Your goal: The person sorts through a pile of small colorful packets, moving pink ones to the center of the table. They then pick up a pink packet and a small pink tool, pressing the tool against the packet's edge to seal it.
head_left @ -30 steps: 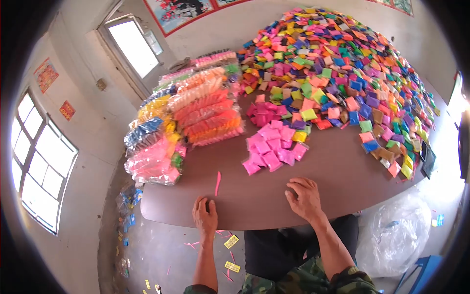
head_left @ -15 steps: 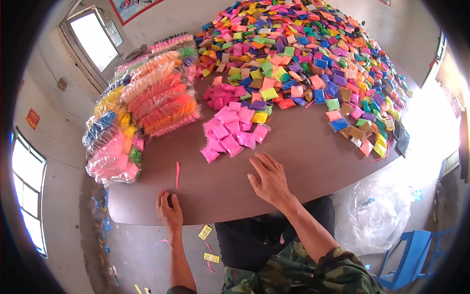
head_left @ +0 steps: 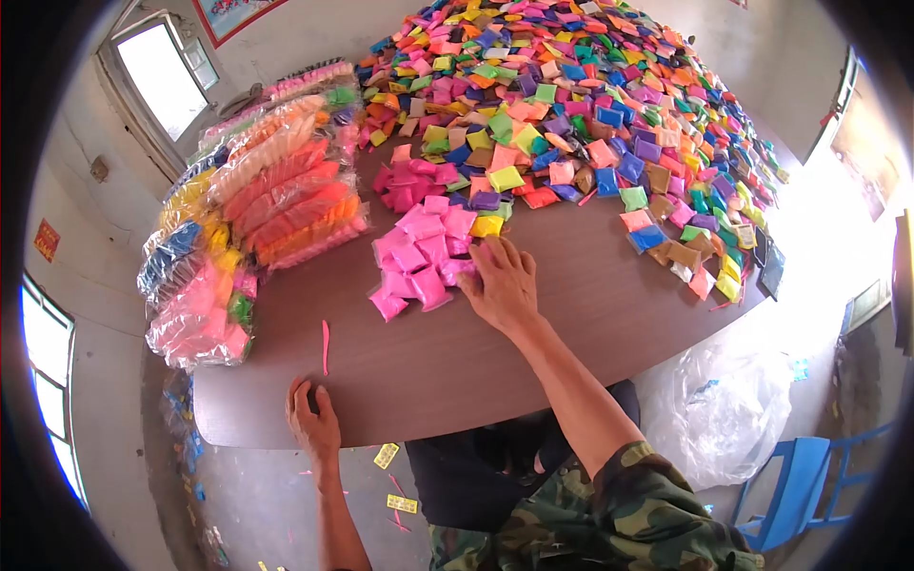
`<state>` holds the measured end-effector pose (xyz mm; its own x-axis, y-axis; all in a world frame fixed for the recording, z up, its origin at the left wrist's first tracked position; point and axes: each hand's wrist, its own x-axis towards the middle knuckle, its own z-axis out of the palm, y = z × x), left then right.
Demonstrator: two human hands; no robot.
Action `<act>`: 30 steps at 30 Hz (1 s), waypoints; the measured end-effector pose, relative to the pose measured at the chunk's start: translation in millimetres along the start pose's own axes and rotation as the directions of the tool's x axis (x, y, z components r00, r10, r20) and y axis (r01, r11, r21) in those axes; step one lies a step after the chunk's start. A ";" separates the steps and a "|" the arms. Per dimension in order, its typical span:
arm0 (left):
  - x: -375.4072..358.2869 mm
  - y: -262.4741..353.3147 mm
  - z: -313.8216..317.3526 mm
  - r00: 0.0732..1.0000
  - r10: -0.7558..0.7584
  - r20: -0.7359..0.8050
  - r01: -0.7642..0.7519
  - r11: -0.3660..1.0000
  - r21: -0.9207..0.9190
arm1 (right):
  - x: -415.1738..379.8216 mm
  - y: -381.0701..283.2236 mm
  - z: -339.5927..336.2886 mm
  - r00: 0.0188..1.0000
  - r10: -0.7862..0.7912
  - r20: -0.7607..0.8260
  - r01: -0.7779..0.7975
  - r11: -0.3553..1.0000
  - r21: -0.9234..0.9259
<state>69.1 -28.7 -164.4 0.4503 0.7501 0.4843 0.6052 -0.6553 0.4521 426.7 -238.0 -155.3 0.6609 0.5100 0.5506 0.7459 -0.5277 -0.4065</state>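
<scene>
A small heap of bright pink packets [head_left: 416, 259] lies on the brown table in front of me. My right hand [head_left: 503, 285] rests over the heap's right edge, fingers spread and slightly bent, covering the packets beneath; the thumb touches a pink packet. At the table's near left edge is my left hand [head_left: 314, 419], loosely curled, with thumb and fingers apart and nothing held. A thin pink strip [head_left: 326, 347] lies on the tabletop just beyond it. Darker magenta packets [head_left: 414, 184] adjoin the pink heap at its far side.
A large mound of multicoloured packets [head_left: 571, 105] covers the back of the table [head_left: 571, 276]. Clear bags of packets in colour rows [head_left: 286, 190] are stacked at left. A dark flat object [head_left: 770, 265] sits at the right edge. Below are a plastic bag [head_left: 714, 409] and a blue chair [head_left: 795, 490].
My right hand has moved forward and left from bare table onto the right side of the pink packets. The left hand stays near the table edge. The view has shifted slightly.
</scene>
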 end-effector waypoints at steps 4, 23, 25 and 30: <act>0.1 3.0 0.3 1.000 -0.009 0.000 0.009 1.000 0.007 | -3.7 -0.1 -6.4 1.000 -0.008 0.011 0.008 1.000 -0.021; -0.4 -0.6 0.0 1.000 -0.010 0.012 0.009 0.999 0.033 | -104.1 0.3 -85.6 0.986 0.149 -0.069 -0.093 0.855 0.511; 0.6 -3.7 2.3 1.000 0.002 0.009 -0.002 1.000 0.020 | -106.4 2.3 -86.1 0.976 0.185 -0.115 -0.097 0.840 0.534; 0.3 -10.1 3.7 0.999 0.041 -0.003 -0.041 0.999 0.028 | -108.5 -4.8 -92.4 0.959 0.266 -0.094 -0.180 0.834 0.521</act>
<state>65.5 -21.5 -171.6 0.4726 0.7223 0.5050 0.6041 -0.6827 0.4111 343.7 -353.6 -145.7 0.8246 0.2851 0.4886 0.5465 -0.1786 -0.8182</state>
